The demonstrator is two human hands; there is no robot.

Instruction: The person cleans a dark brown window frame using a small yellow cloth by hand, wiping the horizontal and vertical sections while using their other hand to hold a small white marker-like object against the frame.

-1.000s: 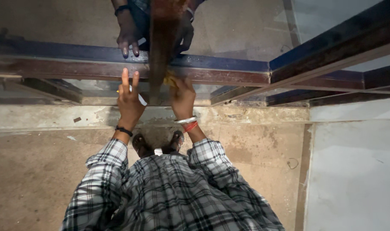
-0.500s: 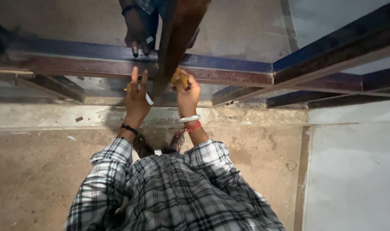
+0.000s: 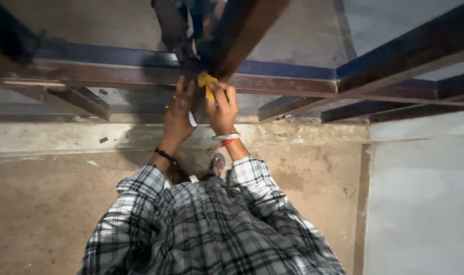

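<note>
- Both hands are raised to a dark, reddish-brown metal frame (image 3: 273,84) seen in the head view; the right hand (image 3: 223,109) is clenched around a small yellow cloth (image 3: 206,81) and presses it to the bar where an upright post (image 3: 242,30) meets the rail
- Left hand (image 3: 178,112) rests against the same joint just beside the right one, fingers stretched up along the metal; something small and white (image 3: 192,120) shows at its edge, and whether the hand grips it I cannot tell
- Left wrist wears a dark band (image 3: 164,154); right wrist wears a pale bangle with red thread (image 3: 227,138)
- Checked shirt sleeves (image 3: 252,175) fill the lower view above a dusty brown floor (image 3: 38,203); a sandalled foot (image 3: 217,164) shows between the arms
- Beyond the rail, another person's dark hand (image 3: 173,30) holds the frame from the far side
</note>
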